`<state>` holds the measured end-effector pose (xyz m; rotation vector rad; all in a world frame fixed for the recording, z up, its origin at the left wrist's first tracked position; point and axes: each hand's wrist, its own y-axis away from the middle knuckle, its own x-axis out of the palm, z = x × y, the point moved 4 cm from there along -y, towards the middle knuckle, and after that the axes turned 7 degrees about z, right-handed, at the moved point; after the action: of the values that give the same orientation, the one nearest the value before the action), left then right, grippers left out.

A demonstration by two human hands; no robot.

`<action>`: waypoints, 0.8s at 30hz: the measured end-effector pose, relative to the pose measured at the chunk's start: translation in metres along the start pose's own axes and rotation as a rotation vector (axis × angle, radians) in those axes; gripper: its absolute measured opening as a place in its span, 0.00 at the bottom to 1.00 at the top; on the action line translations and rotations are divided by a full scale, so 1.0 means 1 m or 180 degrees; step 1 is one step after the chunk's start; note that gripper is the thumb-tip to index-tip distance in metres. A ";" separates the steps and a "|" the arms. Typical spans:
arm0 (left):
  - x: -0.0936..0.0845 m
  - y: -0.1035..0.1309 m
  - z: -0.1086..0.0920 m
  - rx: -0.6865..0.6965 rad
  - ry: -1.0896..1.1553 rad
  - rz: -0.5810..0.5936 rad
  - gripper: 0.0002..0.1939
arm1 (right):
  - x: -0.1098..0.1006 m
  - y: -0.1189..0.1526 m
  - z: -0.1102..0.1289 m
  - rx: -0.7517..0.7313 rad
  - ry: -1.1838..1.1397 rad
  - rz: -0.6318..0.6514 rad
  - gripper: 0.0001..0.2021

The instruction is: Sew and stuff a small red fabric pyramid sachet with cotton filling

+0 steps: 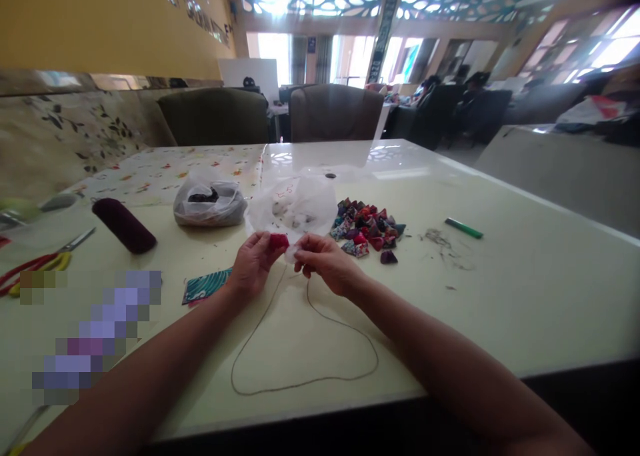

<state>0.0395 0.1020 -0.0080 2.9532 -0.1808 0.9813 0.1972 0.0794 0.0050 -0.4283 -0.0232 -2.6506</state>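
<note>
My left hand (254, 263) pinches a small red fabric piece (279, 241) near the table's middle. Close beside it, my right hand (320, 259) has its fingers closed on a tuft of white stuffing (291, 253), which touches the red piece. A long thin thread (300, 384) hangs from between the hands and loops over the table toward me. Behind the hands lies an open white plastic bag (305, 206) with white material in it. Several small patterned fabric pyramids (370, 226) are heaped to the right of the bag.
A teal patterned cloth (207, 287) lies by my left forearm. Farther left are a dark purple roll (124, 225) and red-and-yellow scissors (45, 263). A tied plastic bag (210, 203) stands behind. At right are a green-handled cutter (464, 228) and thread scraps (443, 243).
</note>
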 end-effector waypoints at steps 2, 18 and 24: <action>-0.001 -0.002 -0.002 0.0171 -0.0097 0.0139 0.08 | -0.002 -0.002 -0.001 -0.0008 -0.0209 0.0070 0.18; -0.016 -0.012 -0.009 0.0138 0.0624 -0.0565 0.12 | 0.028 0.026 0.023 0.0089 0.2221 0.2687 0.01; -0.013 -0.012 -0.010 -0.0046 0.0884 -0.0537 0.14 | -0.006 0.005 0.032 -0.0502 0.1456 0.0663 0.05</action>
<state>0.0246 0.1155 -0.0073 2.7235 0.0661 1.3379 0.2138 0.0803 0.0337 0.1292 0.3545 -2.4884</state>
